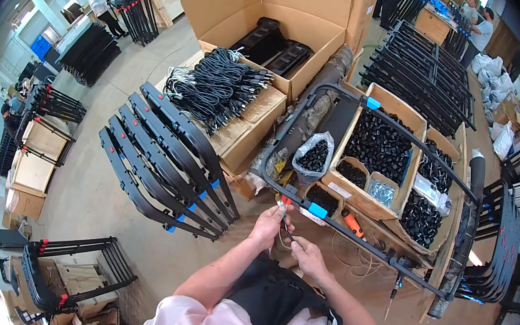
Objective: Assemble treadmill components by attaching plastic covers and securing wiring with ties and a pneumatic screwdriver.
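L hand (270, 223) + R hand (307, 254) close together, fingers curled.

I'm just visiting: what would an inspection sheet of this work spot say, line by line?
Surface: concrete floor; work is done over a black tubular frame lying across cardboard boxes.
Job's things: the frame, with blue tape near the hands; a thin wire between the hands.
Clutter: open box of small black parts, clear bag of black parts, orange-handled tool.
Hands: left hand pinches the wire at the frame's corner; right hand holds it lower down.
Cables: bundled black cords heaped on a carton.
Surroundings: stacked black frames on the floor, large open carton, other people working far off.
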Demonstrator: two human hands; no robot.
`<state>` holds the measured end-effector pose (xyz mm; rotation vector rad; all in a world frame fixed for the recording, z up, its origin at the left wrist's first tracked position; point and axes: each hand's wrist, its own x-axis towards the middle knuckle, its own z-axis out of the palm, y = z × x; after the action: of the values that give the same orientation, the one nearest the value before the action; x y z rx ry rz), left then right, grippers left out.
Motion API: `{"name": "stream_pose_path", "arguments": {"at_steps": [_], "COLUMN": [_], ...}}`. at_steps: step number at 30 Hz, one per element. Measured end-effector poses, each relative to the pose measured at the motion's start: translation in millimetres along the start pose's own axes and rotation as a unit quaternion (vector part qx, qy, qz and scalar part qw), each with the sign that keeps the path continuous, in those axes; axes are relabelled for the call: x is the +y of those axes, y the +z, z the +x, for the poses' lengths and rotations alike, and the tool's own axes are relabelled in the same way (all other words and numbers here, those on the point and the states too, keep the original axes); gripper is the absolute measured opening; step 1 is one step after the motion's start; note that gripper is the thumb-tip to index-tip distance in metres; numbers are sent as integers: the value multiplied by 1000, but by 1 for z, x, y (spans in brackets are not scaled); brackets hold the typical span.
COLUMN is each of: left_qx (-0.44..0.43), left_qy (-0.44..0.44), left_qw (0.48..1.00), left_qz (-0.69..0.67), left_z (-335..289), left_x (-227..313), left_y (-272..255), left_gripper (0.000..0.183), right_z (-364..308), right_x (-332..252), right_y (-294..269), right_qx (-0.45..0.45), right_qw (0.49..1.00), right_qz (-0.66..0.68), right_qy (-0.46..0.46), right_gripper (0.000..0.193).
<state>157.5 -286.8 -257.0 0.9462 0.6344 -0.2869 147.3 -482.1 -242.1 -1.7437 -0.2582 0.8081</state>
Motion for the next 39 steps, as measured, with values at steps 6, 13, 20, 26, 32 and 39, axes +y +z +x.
{"name": "stream_pose_path", "arguments": {"at_steps": [6,13,20,26,32,39], "left_qx": [-47,-132,-205,-142,-146,-106], "left_qy": [-21,-68,-63,-146,-107,-62], "left_qw": [999,974,951,977,972,983], "left_qz": [12,170,222,58,148,134], "left_z": [43,66,71,81,78,69], "left_x": [19,48,65,50,55,46], "left_y": [-57,-73,-83,-98,-88,-83], "left_gripper": [33,31,29,27,25,26], "right_z": [52,67,75,79,76,76], "right_x": [15,9,11,4,1,0], "right_y": [27,38,51,53,52,56], "right_qx": [-11,-34,-23,-18,-13,-4], "right_qw": [999,997,997,995,992,991], "right_qz": [-5,32,25,45,47,45], "right_qy": [34,67,66,85,113,123], "right_gripper": [33,34,34,34,32,35]}}
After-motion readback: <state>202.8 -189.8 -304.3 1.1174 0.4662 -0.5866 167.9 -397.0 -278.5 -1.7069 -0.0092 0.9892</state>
